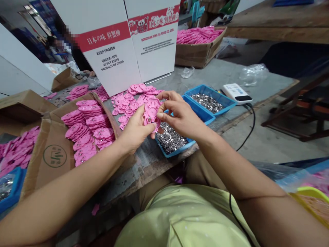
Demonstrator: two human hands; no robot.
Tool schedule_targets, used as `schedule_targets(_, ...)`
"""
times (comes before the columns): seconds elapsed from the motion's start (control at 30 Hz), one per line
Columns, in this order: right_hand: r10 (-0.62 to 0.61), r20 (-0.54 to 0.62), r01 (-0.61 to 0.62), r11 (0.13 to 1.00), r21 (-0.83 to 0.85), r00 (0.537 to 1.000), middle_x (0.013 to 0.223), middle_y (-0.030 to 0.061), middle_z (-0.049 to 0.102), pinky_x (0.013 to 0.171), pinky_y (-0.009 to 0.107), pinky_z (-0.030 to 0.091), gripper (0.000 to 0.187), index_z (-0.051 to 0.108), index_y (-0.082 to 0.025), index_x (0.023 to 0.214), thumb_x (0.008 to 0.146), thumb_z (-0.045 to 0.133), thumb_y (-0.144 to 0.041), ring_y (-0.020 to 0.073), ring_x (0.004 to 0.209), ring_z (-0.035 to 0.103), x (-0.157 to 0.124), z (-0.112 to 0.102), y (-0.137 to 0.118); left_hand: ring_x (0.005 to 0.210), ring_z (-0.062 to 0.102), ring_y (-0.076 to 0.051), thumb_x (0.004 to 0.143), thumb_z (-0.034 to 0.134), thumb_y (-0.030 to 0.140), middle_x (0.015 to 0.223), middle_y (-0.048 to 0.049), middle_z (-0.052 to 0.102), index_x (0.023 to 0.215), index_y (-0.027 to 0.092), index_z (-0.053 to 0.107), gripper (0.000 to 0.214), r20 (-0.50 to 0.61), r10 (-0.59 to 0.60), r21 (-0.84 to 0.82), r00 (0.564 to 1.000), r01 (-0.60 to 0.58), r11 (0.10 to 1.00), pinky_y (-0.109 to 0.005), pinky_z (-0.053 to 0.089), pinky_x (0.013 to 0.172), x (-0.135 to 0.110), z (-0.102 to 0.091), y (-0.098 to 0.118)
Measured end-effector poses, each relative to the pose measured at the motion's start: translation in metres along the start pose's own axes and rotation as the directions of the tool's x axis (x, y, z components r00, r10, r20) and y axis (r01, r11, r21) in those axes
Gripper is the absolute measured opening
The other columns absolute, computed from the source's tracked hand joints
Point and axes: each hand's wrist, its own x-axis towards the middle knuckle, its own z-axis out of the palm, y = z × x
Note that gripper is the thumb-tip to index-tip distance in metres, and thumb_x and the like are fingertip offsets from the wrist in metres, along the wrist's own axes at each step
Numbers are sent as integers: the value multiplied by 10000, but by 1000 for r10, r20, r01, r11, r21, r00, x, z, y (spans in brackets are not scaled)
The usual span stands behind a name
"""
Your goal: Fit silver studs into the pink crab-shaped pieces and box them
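Observation:
My left hand (135,130) grips a pink paw-shaped plastic piece (151,112) from below, holding it upright over the table. My right hand (177,115) pinches at the piece's right edge with thumb and forefinger; whatever small part sits between those fingertips is too small to name. Directly beneath both hands is a blue tray (200,113) filled with small shiny metal parts (169,139). A loose heap of pink pieces (128,103) lies on the table just behind my hands.
An open cardboard box (51,154) at left holds stacked pink pieces. A second blue tray (223,99) of metal parts and a white device (236,93) with a black cable sit right. Tall white cartons (123,44) stand behind; another box of pink pieces (197,55) is further back.

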Motion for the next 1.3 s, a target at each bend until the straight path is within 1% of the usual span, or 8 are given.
schedule_targets(0.17,26,27,-26,999,-22,999,1346,89,615,1174,549,412,146,621,-218,758,891,671,-185,302,1326,531,0,3,0,607,640,-101,682,703,34,1080,-59,713,1286,175,612,627,8,10,16,1000,-10,1000,-214,475,474,0,0,0)
schedule_targets(0.33,68,32,-68,998,-17,997,1344,101,609,1169,529,423,146,617,-213,755,887,670,-180,296,1318,532,1,3,-2,612,633,-104,696,719,51,1022,-42,702,1268,187,617,596,15,15,43,1000,-16,999,-208,481,481,1,-1,-2)
schedule_targets(0.5,129,57,-132,990,40,990,1258,103,614,1120,500,469,164,593,-217,746,890,663,-181,282,1246,561,3,3,-2,613,632,-109,693,696,36,1007,-39,680,1261,180,604,593,35,27,63,999,-29,998,-214,478,482,1,-3,-3)
schedule_targets(0.7,142,67,-148,985,93,988,1147,88,607,1090,484,477,192,568,-211,710,878,655,-176,258,1142,568,4,5,-1,588,604,-100,683,718,28,951,-21,657,1282,168,589,629,35,6,33,999,-8,999,-218,469,476,2,-3,-3)
schedule_targets(0.87,136,24,-138,989,60,990,1096,81,594,1047,483,493,197,548,-222,712,875,645,-169,260,1096,572,3,9,1,587,625,-104,665,736,3,977,-43,685,1274,171,626,641,1,-28,-37,1000,28,999,-218,445,470,1,1,1)
schedule_targets(1.03,75,-56,-78,996,-40,996,1092,84,591,1054,507,492,161,556,-235,749,877,641,-187,272,1112,556,0,15,3,557,595,-78,654,754,2,1025,-37,709,1144,180,637,534,7,-20,-38,1000,21,999,-227,494,512,0,0,1)
schedule_targets(1.2,65,-92,-65,998,-1,994,1184,97,606,1094,508,482,147,537,-243,772,865,626,-171,273,1204,567,-1,18,3,577,595,-79,653,792,56,1057,-26,713,1093,191,603,497,7,10,-24,1000,-10,1000,-231,517,508,1,-2,-1)
schedule_targets(1.3,74,-128,-69,997,39,989,1155,88,628,1101,506,477,162,535,-245,773,849,658,-172,277,1251,567,-3,24,7,580,584,-79,625,800,59,1025,-16,700,1037,185,593,478,-14,17,-19,1000,-17,1000,-234,514,493,1,-2,0)
